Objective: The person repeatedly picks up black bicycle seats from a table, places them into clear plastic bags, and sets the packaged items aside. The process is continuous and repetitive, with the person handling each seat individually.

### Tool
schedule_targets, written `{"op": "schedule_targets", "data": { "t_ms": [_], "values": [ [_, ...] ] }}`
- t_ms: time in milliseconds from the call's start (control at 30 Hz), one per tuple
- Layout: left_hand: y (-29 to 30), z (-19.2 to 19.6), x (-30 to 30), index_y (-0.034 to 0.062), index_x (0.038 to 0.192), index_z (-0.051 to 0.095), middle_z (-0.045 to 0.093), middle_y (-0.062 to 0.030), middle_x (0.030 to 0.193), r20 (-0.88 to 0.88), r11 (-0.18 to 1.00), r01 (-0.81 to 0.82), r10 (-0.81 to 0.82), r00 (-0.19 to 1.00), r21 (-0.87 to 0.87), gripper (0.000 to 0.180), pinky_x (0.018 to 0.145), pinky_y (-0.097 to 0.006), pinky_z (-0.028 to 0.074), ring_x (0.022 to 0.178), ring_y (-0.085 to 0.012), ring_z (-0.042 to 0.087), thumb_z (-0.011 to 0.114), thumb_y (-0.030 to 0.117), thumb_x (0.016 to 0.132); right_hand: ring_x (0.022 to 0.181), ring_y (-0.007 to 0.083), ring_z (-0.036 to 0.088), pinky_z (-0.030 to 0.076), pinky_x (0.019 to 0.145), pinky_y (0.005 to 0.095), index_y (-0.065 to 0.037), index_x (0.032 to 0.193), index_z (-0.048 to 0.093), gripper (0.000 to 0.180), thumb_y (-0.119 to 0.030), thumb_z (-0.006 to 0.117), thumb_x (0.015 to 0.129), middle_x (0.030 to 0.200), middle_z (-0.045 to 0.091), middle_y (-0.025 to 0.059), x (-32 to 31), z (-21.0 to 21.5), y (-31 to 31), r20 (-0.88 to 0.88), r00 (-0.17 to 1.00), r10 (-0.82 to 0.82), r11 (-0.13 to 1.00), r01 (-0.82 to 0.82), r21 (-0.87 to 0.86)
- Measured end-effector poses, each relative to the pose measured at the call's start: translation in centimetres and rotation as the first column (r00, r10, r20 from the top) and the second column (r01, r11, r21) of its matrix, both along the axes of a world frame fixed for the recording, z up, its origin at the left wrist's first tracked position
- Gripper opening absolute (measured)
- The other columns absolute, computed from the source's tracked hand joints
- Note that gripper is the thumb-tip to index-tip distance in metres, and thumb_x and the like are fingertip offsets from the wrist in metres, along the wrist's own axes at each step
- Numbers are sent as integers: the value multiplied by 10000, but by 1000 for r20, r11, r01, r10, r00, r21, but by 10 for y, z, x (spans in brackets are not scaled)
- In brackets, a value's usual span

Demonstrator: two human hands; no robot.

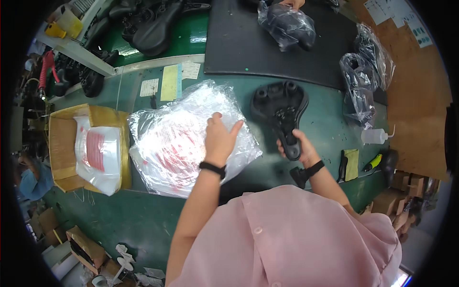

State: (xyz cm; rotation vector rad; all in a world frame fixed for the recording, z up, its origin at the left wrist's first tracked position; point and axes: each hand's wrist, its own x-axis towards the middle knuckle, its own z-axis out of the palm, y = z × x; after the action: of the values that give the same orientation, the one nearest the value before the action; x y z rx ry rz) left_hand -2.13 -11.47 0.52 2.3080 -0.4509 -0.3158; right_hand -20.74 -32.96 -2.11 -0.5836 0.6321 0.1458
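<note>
1. While the right hand (301,146) has its grip closed around the narrow nose of a black bicycle saddle (279,112), the saddle lies underside up on the green tabletop (143,215), its wide end pointing away from the grip.
2. Just left of that grip, the left hand (220,136) rests flat and open on a pile of clear plastic bags (177,143), fingers spread, holding nothing yet.
3. Judging from this, the saddle is bare and no bag has been lifted or opened; bagging looks barely begun.
4. Farther left of the bags, a cardboard box (62,143) holds more bags.
5. Beyond the grip, bagged saddles (287,24) lie on a black mat (239,52), with more to the right (366,71), which suggests earlier pieces are finished.
</note>
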Motion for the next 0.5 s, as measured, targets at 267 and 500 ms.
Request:
{"op": "schedule_targets", "data": {
  "t_ms": [267,500],
  "values": [
    [12,-73,4,27,928,694,678,-104,774,-62,996,83,-82,995,17,198,629,-374,510,686,-243,642,576,174,867,760,281,664,566,635,381,40,1115,548,373,-260,557,893,969,656,176,-68,-43,12,-3,994,-108,994,108,-22],
    [38,-42,-8,8,792,660,625,-19,689,-463,952,-89,-59,884,-291,95,547,-243,429,605,-86,551,705,91,784,832,272,661,571,683,388,40,1190,504,406,-100,603,822,1038,640,168,-53,33,3,115,992,55,987,-36,-157]
  ]
}}
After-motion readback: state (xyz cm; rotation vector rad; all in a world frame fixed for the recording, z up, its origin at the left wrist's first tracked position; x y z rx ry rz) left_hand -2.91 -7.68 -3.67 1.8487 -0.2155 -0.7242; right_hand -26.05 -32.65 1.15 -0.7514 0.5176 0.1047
